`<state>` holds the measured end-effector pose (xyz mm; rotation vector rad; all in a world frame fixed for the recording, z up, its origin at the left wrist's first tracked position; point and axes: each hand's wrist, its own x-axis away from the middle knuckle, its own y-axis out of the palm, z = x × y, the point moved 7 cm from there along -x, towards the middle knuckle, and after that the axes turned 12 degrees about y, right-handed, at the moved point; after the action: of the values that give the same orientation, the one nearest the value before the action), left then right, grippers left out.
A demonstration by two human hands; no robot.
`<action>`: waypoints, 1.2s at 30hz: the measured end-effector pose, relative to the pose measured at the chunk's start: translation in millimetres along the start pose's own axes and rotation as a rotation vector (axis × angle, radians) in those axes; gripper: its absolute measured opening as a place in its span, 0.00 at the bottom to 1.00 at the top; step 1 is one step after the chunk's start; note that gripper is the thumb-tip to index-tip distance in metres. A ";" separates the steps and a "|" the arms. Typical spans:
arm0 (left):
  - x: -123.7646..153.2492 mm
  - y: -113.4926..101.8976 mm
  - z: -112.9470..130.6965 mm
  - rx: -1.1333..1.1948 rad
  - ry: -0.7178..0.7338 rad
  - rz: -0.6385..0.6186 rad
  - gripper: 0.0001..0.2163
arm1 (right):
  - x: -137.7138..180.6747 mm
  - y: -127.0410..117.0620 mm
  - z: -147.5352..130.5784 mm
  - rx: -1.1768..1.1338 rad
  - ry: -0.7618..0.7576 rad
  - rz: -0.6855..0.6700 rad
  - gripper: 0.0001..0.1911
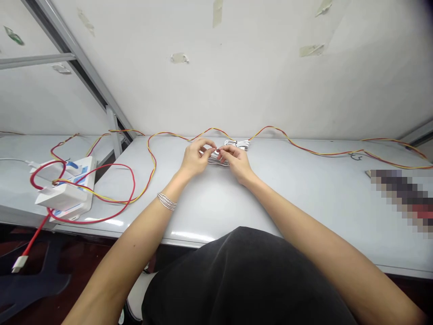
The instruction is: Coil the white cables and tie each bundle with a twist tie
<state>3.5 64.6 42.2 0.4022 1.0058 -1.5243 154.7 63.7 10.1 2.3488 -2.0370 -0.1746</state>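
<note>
Left hand [196, 159] and right hand [237, 163], fingertips pinched, seem to hold a tiny dark piece [218, 150] – work apparently under way, cable [242, 144] still coiled, remainder unclear.

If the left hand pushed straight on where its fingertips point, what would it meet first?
Probably the small dark item at its fingertips, then the right hand just beyond, though exact depth is hard to judge.

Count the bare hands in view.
2: the left hand and, beside it, the right hand, fingertips close together at a dark piece by white cable.
</note>
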 end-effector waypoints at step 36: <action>-0.9 3.1 10.3 -0.041 0.046 -0.097 0.07 | 0.0 0.0 5.6 -0.114 0.160 -0.157 0.10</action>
<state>9.6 57.4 47.6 0.3654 1.1042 -1.5844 154.2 64.0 4.6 2.3676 -1.7268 -0.0995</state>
